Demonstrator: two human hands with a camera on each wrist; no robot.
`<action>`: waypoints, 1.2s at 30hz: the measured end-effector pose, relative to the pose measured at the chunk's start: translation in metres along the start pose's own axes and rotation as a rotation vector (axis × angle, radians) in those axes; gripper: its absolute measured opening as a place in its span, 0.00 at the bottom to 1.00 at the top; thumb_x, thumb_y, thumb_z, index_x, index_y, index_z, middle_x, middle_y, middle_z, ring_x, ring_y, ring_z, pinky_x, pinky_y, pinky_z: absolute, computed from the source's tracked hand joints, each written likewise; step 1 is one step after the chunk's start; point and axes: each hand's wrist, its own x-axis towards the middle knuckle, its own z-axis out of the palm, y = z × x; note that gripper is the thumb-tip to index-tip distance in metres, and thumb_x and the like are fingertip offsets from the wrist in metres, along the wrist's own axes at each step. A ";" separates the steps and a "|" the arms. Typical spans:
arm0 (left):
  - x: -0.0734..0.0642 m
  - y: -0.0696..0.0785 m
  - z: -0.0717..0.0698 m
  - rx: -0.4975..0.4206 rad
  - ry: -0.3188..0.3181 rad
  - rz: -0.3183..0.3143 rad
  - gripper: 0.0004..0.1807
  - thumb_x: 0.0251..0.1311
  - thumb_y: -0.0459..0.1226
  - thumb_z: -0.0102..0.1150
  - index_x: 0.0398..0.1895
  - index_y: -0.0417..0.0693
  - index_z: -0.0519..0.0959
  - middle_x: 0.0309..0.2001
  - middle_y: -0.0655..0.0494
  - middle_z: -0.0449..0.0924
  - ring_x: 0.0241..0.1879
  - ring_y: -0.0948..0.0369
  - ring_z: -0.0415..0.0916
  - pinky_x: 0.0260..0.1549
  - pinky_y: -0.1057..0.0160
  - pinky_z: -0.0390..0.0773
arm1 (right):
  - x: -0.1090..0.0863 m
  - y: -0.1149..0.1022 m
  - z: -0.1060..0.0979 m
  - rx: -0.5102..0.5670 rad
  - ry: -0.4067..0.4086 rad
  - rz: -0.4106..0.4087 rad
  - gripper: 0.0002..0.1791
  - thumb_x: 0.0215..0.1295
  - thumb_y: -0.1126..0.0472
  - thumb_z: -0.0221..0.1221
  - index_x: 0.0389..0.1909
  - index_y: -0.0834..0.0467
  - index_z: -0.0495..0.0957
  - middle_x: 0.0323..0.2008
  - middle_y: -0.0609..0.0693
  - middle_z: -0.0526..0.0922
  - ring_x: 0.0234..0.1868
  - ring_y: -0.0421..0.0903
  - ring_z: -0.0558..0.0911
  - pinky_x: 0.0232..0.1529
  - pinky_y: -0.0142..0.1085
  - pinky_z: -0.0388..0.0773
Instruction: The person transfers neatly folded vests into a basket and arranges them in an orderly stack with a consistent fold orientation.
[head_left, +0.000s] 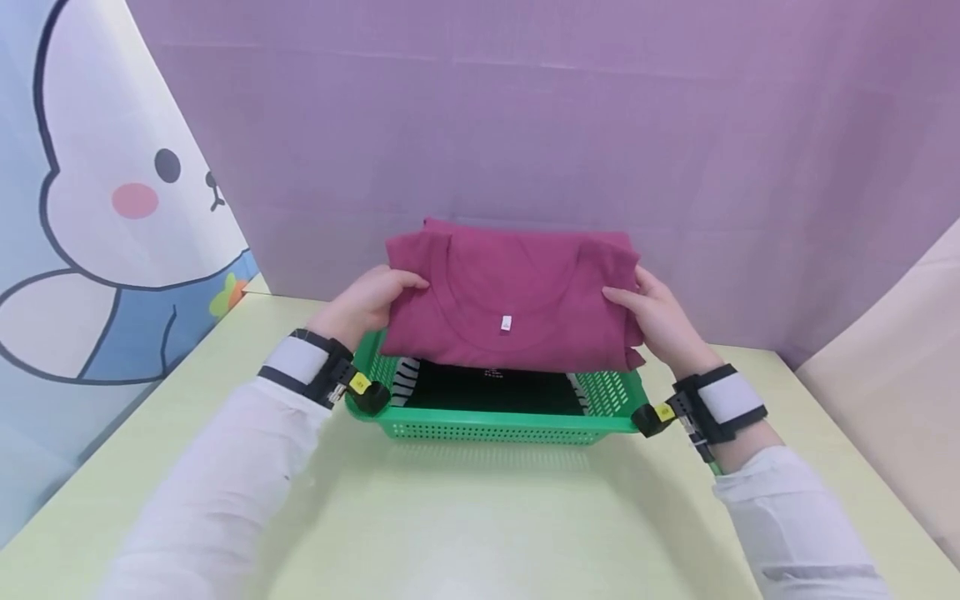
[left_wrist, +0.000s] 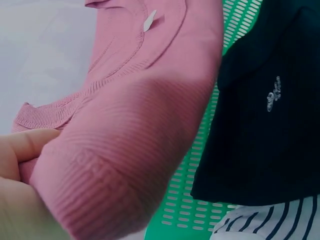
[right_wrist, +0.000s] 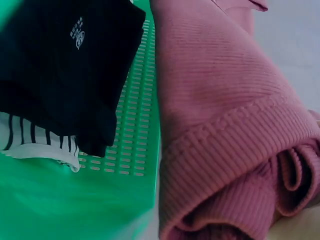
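Both hands hold a folded magenta ribbed shirt (head_left: 517, 283) by its two sides, above the back of a green basket (head_left: 495, 419). My left hand (head_left: 375, 296) grips the shirt's left side, thumb on top. On the opposite side my right hand (head_left: 660, 321) pinches the fabric, thumb over the front and fingers behind. A small white label shows below the shirt's neckline. Inside the basket lies a folded black garment (left_wrist: 270, 110) with white print, on a white garment with black stripes (left_wrist: 270, 220). The right wrist view shows the shirt's rolled layers (right_wrist: 235, 165) beside the basket wall.
The basket stands on a pale yellow-green table (head_left: 465, 517). Behind it hangs a purple cloth backdrop (head_left: 525, 125). A curtain with a cartoon animal (head_left: 112, 167) is on the left, and a pale cloth (head_left: 892, 367) hangs on the right.
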 end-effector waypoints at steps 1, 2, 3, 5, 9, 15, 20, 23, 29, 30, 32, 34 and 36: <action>0.001 0.000 0.000 -0.001 0.011 0.001 0.03 0.64 0.32 0.48 0.38 0.47 0.67 0.41 0.59 0.64 0.37 0.65 0.68 0.37 0.72 0.74 | 0.002 -0.001 0.000 -0.013 0.001 -0.003 0.24 0.69 0.58 0.52 0.64 0.53 0.61 0.47 0.47 0.73 0.41 0.37 0.80 0.41 0.28 0.80; 0.003 0.000 0.000 -0.001 0.023 0.005 0.03 0.64 0.32 0.48 0.38 0.47 0.67 0.41 0.59 0.64 0.38 0.64 0.67 0.37 0.72 0.73 | 0.003 -0.001 0.001 -0.025 0.003 -0.005 0.23 0.70 0.58 0.52 0.64 0.53 0.61 0.47 0.47 0.73 0.41 0.37 0.79 0.41 0.28 0.80; 0.005 0.000 0.000 -0.005 0.032 0.010 0.03 0.64 0.32 0.48 0.38 0.47 0.66 0.42 0.59 0.64 0.38 0.64 0.66 0.38 0.71 0.72 | 0.005 -0.002 0.001 -0.039 0.004 -0.006 0.23 0.70 0.58 0.52 0.64 0.53 0.61 0.46 0.47 0.73 0.40 0.38 0.79 0.41 0.28 0.80; 0.009 -0.002 0.000 -0.012 0.053 0.020 0.03 0.64 0.32 0.48 0.38 0.46 0.67 0.42 0.59 0.63 0.39 0.64 0.65 0.39 0.71 0.72 | 0.008 -0.003 0.002 -0.076 0.016 -0.008 0.24 0.70 0.58 0.52 0.65 0.53 0.61 0.47 0.47 0.72 0.41 0.38 0.78 0.42 0.28 0.79; 0.019 -0.006 0.002 -0.013 0.103 0.037 0.03 0.63 0.30 0.49 0.37 0.45 0.67 0.41 0.59 0.62 0.40 0.64 0.64 0.40 0.70 0.70 | 0.014 -0.002 0.004 -0.163 0.045 0.001 0.26 0.70 0.56 0.51 0.67 0.54 0.60 0.48 0.47 0.71 0.43 0.39 0.76 0.43 0.28 0.76; 0.027 -0.015 0.001 -0.044 0.162 0.034 0.06 0.62 0.29 0.49 0.37 0.45 0.64 0.43 0.58 0.61 0.41 0.64 0.63 0.43 0.70 0.69 | 0.025 0.006 0.011 -0.162 0.076 0.016 0.25 0.70 0.57 0.51 0.67 0.54 0.61 0.49 0.48 0.71 0.45 0.40 0.75 0.45 0.28 0.75; 0.028 -0.020 -0.001 -0.057 0.174 0.037 0.06 0.62 0.28 0.48 0.36 0.45 0.64 0.42 0.58 0.62 0.40 0.64 0.64 0.42 0.70 0.69 | 0.030 0.011 0.014 -0.142 0.071 0.022 0.27 0.70 0.58 0.51 0.68 0.54 0.60 0.51 0.49 0.70 0.47 0.40 0.74 0.45 0.28 0.75; 0.028 -0.020 0.000 -0.042 0.169 0.055 0.04 0.62 0.28 0.48 0.36 0.44 0.65 0.42 0.58 0.62 0.39 0.64 0.64 0.40 0.71 0.70 | 0.032 0.012 0.013 -0.151 0.076 0.010 0.27 0.70 0.57 0.52 0.68 0.53 0.60 0.51 0.50 0.70 0.46 0.40 0.74 0.45 0.27 0.74; 0.029 -0.023 0.002 0.025 0.174 0.079 0.03 0.62 0.28 0.48 0.38 0.41 0.67 0.41 0.57 0.63 0.39 0.63 0.63 0.37 0.71 0.69 | 0.037 0.024 0.013 -0.143 0.072 0.034 0.28 0.70 0.58 0.52 0.69 0.54 0.60 0.54 0.51 0.70 0.46 0.39 0.74 0.44 0.27 0.75; 0.029 -0.025 0.003 0.043 0.176 0.079 0.04 0.62 0.28 0.48 0.38 0.41 0.67 0.41 0.57 0.63 0.39 0.63 0.63 0.37 0.71 0.69 | 0.037 0.027 0.014 -0.145 0.071 0.047 0.28 0.70 0.59 0.52 0.69 0.55 0.60 0.55 0.52 0.69 0.47 0.39 0.74 0.44 0.26 0.75; 0.029 -0.028 0.004 0.085 0.173 0.078 0.06 0.62 0.28 0.48 0.41 0.40 0.67 0.42 0.56 0.63 0.39 0.62 0.64 0.37 0.71 0.70 | 0.036 0.032 0.014 -0.142 0.067 0.066 0.28 0.70 0.60 0.51 0.70 0.56 0.59 0.57 0.55 0.68 0.47 0.38 0.73 0.44 0.26 0.74; 0.028 -0.031 0.006 0.132 0.174 0.078 0.07 0.62 0.28 0.47 0.43 0.38 0.67 0.42 0.54 0.64 0.39 0.61 0.64 0.37 0.70 0.70 | 0.035 0.035 0.013 -0.142 0.066 0.078 0.29 0.70 0.60 0.50 0.70 0.57 0.58 0.58 0.58 0.67 0.46 0.38 0.73 0.44 0.25 0.75; 0.027 -0.032 0.007 0.174 0.174 0.072 0.11 0.62 0.28 0.47 0.47 0.34 0.68 0.44 0.53 0.65 0.40 0.60 0.65 0.38 0.69 0.70 | 0.034 0.037 0.014 -0.146 0.061 0.080 0.28 0.70 0.61 0.50 0.70 0.59 0.57 0.59 0.60 0.67 0.45 0.36 0.74 0.43 0.25 0.75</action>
